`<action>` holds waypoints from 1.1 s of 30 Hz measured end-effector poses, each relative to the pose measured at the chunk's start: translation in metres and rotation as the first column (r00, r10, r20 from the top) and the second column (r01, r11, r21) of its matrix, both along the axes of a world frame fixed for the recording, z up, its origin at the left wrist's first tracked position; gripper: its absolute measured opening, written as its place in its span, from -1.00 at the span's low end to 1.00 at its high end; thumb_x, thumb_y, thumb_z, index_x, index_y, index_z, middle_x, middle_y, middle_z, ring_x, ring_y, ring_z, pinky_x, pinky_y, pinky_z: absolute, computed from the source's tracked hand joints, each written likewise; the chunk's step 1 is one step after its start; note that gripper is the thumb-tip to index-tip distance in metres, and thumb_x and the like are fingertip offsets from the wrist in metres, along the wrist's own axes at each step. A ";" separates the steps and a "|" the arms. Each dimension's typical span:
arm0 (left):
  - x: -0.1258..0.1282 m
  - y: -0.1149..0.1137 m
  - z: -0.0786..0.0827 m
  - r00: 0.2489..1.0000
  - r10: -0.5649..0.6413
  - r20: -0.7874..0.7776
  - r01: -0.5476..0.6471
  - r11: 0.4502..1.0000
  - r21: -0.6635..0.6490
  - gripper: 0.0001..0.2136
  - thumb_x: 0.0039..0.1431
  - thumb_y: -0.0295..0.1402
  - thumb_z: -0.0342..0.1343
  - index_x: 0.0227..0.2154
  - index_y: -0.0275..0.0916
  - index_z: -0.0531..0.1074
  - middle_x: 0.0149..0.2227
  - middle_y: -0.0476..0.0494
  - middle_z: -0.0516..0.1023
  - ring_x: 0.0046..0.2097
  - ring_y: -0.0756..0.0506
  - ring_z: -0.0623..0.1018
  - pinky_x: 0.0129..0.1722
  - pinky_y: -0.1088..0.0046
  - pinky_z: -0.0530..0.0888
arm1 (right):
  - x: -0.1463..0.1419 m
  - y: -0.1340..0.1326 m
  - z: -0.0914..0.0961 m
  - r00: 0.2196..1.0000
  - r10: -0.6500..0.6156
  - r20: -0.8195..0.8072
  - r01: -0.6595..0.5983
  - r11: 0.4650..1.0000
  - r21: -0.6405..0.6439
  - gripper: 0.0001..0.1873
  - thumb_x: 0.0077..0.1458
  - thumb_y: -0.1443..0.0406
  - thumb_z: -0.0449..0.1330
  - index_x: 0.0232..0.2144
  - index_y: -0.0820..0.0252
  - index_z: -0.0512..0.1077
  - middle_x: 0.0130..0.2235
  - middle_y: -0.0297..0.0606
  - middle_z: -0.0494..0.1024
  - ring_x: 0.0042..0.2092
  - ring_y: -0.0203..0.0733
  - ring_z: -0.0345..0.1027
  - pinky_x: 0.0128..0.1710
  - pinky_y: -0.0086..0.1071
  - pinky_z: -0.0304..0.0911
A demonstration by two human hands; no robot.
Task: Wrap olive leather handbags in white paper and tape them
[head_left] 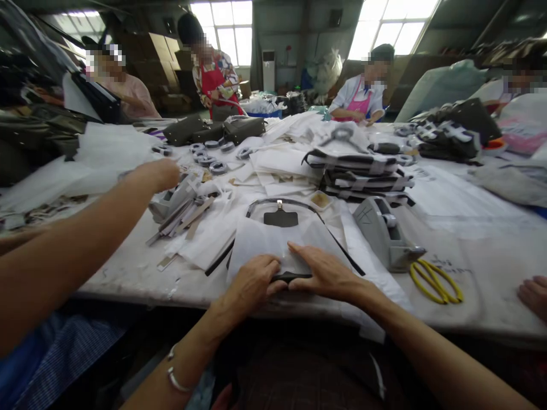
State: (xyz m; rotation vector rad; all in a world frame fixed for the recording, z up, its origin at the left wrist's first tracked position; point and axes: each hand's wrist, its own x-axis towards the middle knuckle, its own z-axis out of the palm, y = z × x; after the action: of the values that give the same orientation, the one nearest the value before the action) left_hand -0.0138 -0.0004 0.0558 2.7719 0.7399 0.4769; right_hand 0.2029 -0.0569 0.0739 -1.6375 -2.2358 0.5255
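Observation:
A dark bag point(281, 218) lies at the table's near edge, with a black strap and a small metal clasp at its far side. A thin white sheet point(260, 242) covers most of it. My left hand point(252, 279) grips the bag's near edge through the sheet, thumb at the front and fingers on top. Beside it, my right hand point(322, 270) holds the same edge, its fingers lying on the sheet. The two thumbs almost meet at the dark rim; the bag's underside is hidden.
A grey tape dispenser point(382, 236) and yellow-handled scissors point(436, 282) are at right. Behind stand stacked dark bags point(363, 173) and tape rolls point(209, 156). A co-worker's arm point(85, 233) reaches in from the left near another dispenser point(177, 196); another person's hand point(534, 296) is at far right.

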 end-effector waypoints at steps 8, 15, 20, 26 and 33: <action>-0.007 0.003 -0.012 0.974 0.067 0.215 -0.055 0.997 -0.060 -0.69 0.16 -0.35 0.25 -0.03 -0.22 0.43 0.01 -0.18 0.55 0.03 -0.13 0.55 0.04 0.32 0.52 | -0.012 0.008 0.007 0.997 -0.044 0.071 0.041 0.998 0.038 -0.54 0.29 0.10 0.10 0.13 0.18 0.42 0.13 -0.11 0.50 0.15 0.02 0.36 0.17 -0.11 0.22; 0.000 0.006 -0.017 0.990 0.049 0.135 -0.047 0.999 -0.021 -0.58 0.24 -0.20 0.17 0.11 -0.24 0.39 0.09 -0.27 0.53 0.10 -0.18 0.53 0.11 0.20 0.47 | -0.011 0.008 0.006 0.989 0.016 0.145 -0.023 0.999 0.043 -0.57 0.33 0.08 0.04 0.09 0.14 0.45 0.12 -0.14 0.51 0.13 -0.01 0.38 0.14 -0.15 0.21; 0.006 0.004 -0.024 0.996 0.056 0.070 -0.056 0.998 0.001 -0.58 0.20 -0.13 0.20 0.03 -0.29 0.43 0.07 -0.26 0.54 0.05 -0.23 0.54 0.06 0.16 0.47 | -0.010 0.012 0.001 0.981 0.077 0.180 -0.078 0.997 -0.001 -0.51 0.35 0.01 -0.03 0.07 0.17 0.45 0.07 -0.12 0.54 0.10 -0.01 0.38 0.13 -0.16 0.19; 0.008 0.004 -0.014 1.000 0.016 -0.011 -0.016 1.000 -0.006 -0.58 0.20 -0.10 0.19 0.00 -0.30 0.43 0.05 -0.24 0.55 0.02 -0.21 0.54 0.03 0.20 0.46 | -0.010 0.011 -0.002 0.974 0.106 0.201 -0.105 0.994 -0.014 -0.53 0.37 0.05 -0.04 0.07 0.20 0.45 0.06 -0.13 0.54 0.11 -0.02 0.36 0.14 -0.17 0.17; 0.011 0.002 -0.016 1.000 -0.002 0.014 0.002 1.000 0.007 -0.65 0.18 -0.11 0.22 -0.09 -0.25 0.46 -0.09 -0.20 0.59 -0.07 -0.18 0.54 -0.02 0.25 0.45 | -0.009 0.006 -0.004 0.976 0.098 0.194 -0.097 0.995 -0.013 -0.54 0.37 0.06 -0.04 0.08 0.15 0.45 0.07 -0.16 0.53 0.12 -0.06 0.34 0.17 -0.18 0.13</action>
State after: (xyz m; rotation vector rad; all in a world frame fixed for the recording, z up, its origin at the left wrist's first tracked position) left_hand -0.0033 0.0021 0.0397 2.7726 0.7335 0.4994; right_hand 0.1937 -0.0505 0.0702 -1.6507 -2.4677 0.4084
